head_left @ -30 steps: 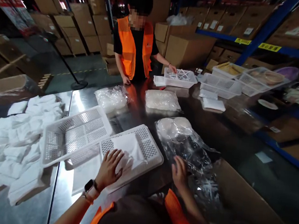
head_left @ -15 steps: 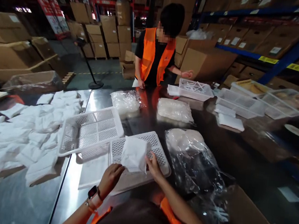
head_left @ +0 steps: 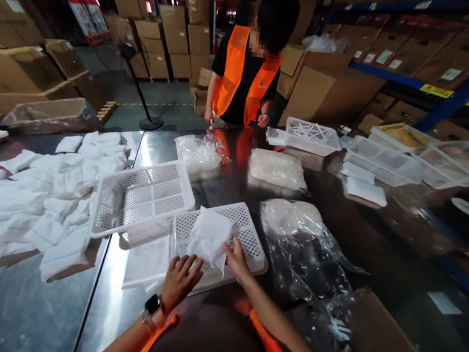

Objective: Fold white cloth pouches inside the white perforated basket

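The left hand point(head_left: 180, 281) has uncurled, fingers open; the right hand point(head_left: 238, 260), apparently alone, grips a soft white rectangular packet point(head_left: 209, 232) at its ten o'clock.

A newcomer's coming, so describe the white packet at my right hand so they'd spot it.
On the metal table, find two adjoining white baskets nearest you. The white packet is over the right-hand basket. Unlike the packets heaped at left, it touches your right hand.
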Motion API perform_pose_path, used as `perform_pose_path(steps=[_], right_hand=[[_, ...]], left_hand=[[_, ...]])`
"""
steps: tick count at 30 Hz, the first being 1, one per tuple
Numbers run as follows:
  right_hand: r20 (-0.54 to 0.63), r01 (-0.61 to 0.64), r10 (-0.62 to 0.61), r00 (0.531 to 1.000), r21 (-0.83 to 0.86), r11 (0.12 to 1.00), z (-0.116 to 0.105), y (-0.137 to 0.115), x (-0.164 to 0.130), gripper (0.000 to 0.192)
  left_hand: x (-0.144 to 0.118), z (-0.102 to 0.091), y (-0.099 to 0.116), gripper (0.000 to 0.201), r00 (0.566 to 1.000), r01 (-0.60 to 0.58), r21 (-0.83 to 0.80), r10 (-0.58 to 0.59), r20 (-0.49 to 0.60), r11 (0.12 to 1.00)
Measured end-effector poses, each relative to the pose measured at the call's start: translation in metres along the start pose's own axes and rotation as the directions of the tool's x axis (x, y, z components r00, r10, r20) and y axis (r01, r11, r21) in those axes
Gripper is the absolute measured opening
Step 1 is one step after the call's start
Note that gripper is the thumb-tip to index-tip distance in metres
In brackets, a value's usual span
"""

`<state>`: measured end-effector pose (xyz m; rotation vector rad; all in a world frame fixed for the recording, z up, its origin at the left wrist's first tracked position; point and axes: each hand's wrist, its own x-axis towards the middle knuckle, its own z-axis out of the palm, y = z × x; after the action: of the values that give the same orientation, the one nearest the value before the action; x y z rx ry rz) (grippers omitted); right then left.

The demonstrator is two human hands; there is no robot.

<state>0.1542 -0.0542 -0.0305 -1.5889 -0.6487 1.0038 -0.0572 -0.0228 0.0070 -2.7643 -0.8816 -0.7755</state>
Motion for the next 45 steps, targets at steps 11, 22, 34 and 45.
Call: perform_pose_path(steps=[11, 22, 34, 45], right_hand=[[-0.051, -0.108, 0.115, 0.992, 0.126, 0.986, 0.013, -0.014, 0.039, 0.056], [0.472, 0.743, -0.598, 0.648, -0.564, 0.36, 0.011, -0.056, 0.007, 0.03], [0.583, 0.613, -0.25, 0.773, -0.787, 0.062, 0.083, -0.076, 0.067, 0.05], [0.779, 0.88, -0.562, 0.278, -0.441, -0.175, -0.063, -0.043, 0.049, 0.05]], left_hand=[[-0.028, 0.012, -0.012, 0.036, 0.999, -0.013, -0.052, 0.015, 0.036, 0.999], [-0.038, 0.016, 0.008, 0.042, 0.979, -0.05, 0.017, 0.053, -0.195, 0.999], [-0.072, 0.019, 0.013, 0.044, 0.977, -0.139, 0.075, 0.149, -0.155, 0.987], [0.038, -0.013, -0.069, 0.053, 0.971, -0.134, -0.087, 0.148, 0.189, 0.987]])
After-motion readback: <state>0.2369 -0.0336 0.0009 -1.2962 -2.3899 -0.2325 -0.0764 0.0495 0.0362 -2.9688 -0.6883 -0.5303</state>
